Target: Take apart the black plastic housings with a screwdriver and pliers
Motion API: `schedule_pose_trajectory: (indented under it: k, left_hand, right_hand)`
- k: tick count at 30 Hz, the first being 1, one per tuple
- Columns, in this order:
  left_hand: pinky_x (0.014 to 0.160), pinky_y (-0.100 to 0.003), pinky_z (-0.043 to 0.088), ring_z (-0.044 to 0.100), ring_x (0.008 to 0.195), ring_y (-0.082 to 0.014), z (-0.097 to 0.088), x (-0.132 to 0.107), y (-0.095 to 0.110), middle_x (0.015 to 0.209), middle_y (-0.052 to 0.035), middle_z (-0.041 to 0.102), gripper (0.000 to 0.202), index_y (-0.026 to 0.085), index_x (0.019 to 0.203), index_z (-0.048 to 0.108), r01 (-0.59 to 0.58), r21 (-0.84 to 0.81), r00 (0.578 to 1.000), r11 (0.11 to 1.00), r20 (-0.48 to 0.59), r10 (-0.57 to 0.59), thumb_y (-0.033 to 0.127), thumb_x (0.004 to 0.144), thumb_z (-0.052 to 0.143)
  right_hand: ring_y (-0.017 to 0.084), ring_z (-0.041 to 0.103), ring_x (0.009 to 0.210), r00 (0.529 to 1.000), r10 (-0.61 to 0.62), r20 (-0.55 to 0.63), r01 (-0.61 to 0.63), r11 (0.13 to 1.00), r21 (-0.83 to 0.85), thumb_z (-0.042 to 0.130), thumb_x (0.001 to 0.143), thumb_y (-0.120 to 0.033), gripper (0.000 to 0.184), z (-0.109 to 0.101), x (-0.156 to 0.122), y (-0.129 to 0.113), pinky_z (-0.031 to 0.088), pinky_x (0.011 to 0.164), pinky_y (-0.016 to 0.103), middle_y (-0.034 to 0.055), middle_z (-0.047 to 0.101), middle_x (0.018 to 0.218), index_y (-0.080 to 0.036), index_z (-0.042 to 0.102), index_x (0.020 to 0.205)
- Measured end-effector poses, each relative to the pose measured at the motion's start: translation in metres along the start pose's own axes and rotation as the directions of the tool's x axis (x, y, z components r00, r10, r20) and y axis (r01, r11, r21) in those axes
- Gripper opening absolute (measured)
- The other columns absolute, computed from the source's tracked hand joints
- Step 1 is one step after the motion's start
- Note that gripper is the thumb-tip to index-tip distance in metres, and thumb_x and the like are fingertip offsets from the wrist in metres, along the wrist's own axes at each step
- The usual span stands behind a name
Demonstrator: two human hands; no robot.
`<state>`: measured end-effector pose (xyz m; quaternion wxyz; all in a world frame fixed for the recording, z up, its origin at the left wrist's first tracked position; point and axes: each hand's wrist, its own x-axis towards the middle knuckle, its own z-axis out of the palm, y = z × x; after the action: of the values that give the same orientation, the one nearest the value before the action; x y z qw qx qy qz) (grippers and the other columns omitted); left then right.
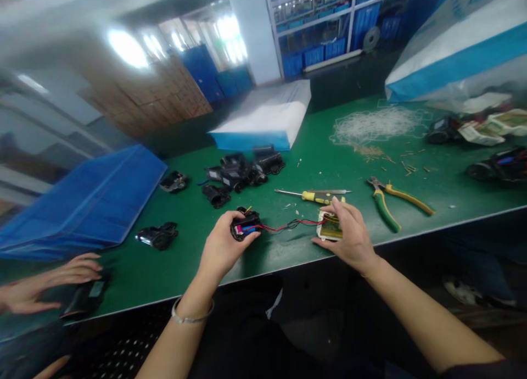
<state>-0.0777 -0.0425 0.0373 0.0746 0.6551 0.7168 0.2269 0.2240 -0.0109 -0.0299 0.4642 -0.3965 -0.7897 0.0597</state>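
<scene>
Head view: left fingers [229, 221] around housing [246, 227], right fingers [340, 207] around board [329, 230], beside table edge [411, 229].

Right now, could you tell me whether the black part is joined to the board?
Joined: red and black wires run from the part to the board.

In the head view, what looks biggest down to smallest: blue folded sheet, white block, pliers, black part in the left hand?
1. blue folded sheet
2. white block
3. pliers
4. black part, held in the left hand
The block lies farther away, so it may really be bigger.
</scene>
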Motion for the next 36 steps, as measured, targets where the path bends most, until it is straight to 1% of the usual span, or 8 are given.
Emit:
schedule_pose_trajectory:
  k: [6, 13, 16, 18, 21, 26, 31, 36]
  left_hand:
    - [0.08, -0.034, 0.05, 0.063, 0.089, -0.0212, -0.008, 0.003, -0.005, 0.105, -0.0024, 0.063, 0.048, 0.024, 0.107, 0.053, 0.032, 0.078, 0.994, 0.996, -0.103, -0.024, 0.048, 0.069, 0.071]
    - [0.087, -0.033, 0.047, 0.06, 0.096, -0.0207, -0.023, 0.001, -0.005, 0.104, -0.0028, 0.06, 0.043, 0.022, 0.105, 0.053, -0.017, 0.073, 0.941, 0.997, -0.337, 0.04, 0.038, 0.071, 0.073]
    - [0.087, -0.032, 0.047, 0.059, 0.098, -0.0198, -0.015, -0.001, 0.006, 0.103, -0.0032, 0.059, 0.042, 0.022, 0.104, 0.053, -0.148, 0.048, 0.957, 0.988, -0.244, 0.155, 0.037, 0.071, 0.075]
    - [0.087, -0.031, 0.047, 0.059, 0.098, -0.0188, -0.006, -0.001, 0.012, 0.103, -0.0026, 0.06, 0.044, 0.022, 0.105, 0.052, -0.212, 0.016, 0.964, 0.977, -0.164, 0.211, 0.036, 0.071, 0.076]
    - [0.087, -0.031, 0.047, 0.058, 0.098, -0.0187, 0.005, -0.001, 0.021, 0.103, -0.0021, 0.06, 0.045, 0.024, 0.106, 0.052, -0.247, 0.015, 0.965, 0.969, -0.089, 0.248, 0.034, 0.071, 0.077]
    - [0.085, -0.031, 0.047, 0.058, 0.098, -0.0192, 0.008, -0.005, 0.032, 0.101, -0.0026, 0.058, 0.04, 0.025, 0.108, 0.052, -0.291, -0.021, 0.956, 0.957, -0.047, 0.289, 0.033, 0.074, 0.073]
    - [0.085, -0.031, 0.047, 0.057, 0.098, -0.0197, 0.011, -0.008, 0.035, 0.1, -0.0026, 0.058, 0.038, 0.026, 0.108, 0.054, -0.331, -0.016, 0.943, 0.944, 0.016, 0.331, 0.022, 0.074, 0.07]
    - [0.083, -0.031, 0.047, 0.055, 0.098, -0.0198, 0.016, -0.009, 0.036, 0.101, -0.0024, 0.058, 0.041, 0.026, 0.111, 0.054, -0.384, 0.053, 0.921, 0.922, 0.084, 0.38, 0.024, 0.073, 0.071]
  right_hand:
    - [0.03, 0.047, 0.122, 0.992, 0.056, -0.11, -0.056, 0.998, 0.006, 0.074, 0.075, -0.026, 0.1, -0.004, -0.006, 0.002, 0.043, 0.1, 0.051, 0.0141, 0.054, 0.131, -0.024, 0.007, 0.151]
    - [0.027, 0.051, 0.117, 0.978, 0.068, 0.198, -0.07, 0.998, 0.0, 0.07, 0.076, -0.025, 0.09, -0.025, -0.001, 0.013, 0.04, 0.103, 0.046, 0.0089, 0.059, 0.125, -0.023, 0.019, 0.15]
    - [0.03, 0.055, 0.111, 0.946, 0.145, 0.289, -0.129, 0.989, -0.073, 0.075, 0.072, -0.033, 0.09, -0.03, 0.003, 0.025, 0.045, 0.096, 0.049, 0.0107, 0.061, 0.119, -0.02, 0.028, 0.148]
    - [0.035, 0.051, 0.117, 0.943, 0.103, 0.317, -0.071, 0.991, -0.111, 0.075, 0.071, -0.035, 0.084, -0.031, 0.009, 0.02, 0.042, 0.099, 0.053, 0.0132, 0.058, 0.125, -0.02, 0.037, 0.144]
    - [0.032, 0.042, 0.129, 0.949, 0.001, 0.315, -0.008, 1.0, 0.021, 0.071, 0.076, -0.034, 0.075, -0.027, 0.02, -0.019, 0.034, 0.108, 0.051, 0.0107, 0.048, 0.139, -0.024, 0.039, 0.143]
    - [0.022, 0.052, 0.119, 0.928, -0.032, 0.371, -0.078, 0.957, 0.279, 0.059, 0.087, -0.026, 0.036, 0.008, 0.039, -0.087, 0.041, 0.104, 0.039, 0.0081, 0.058, 0.127, -0.022, 0.054, 0.123]
    - [0.017, 0.062, 0.091, 0.888, 0.052, 0.458, -0.115, 0.987, 0.112, 0.052, 0.093, -0.025, 0.012, 0.043, 0.054, -0.083, 0.05, 0.08, 0.029, 0.0044, 0.066, 0.097, -0.02, 0.061, 0.1]
    - [0.023, 0.06, 0.085, 0.876, 0.034, 0.481, -0.019, 0.999, -0.036, 0.056, 0.09, -0.029, 0.014, 0.045, 0.056, -0.074, 0.047, 0.071, 0.033, 0.0088, 0.063, 0.095, -0.017, 0.063, 0.094]
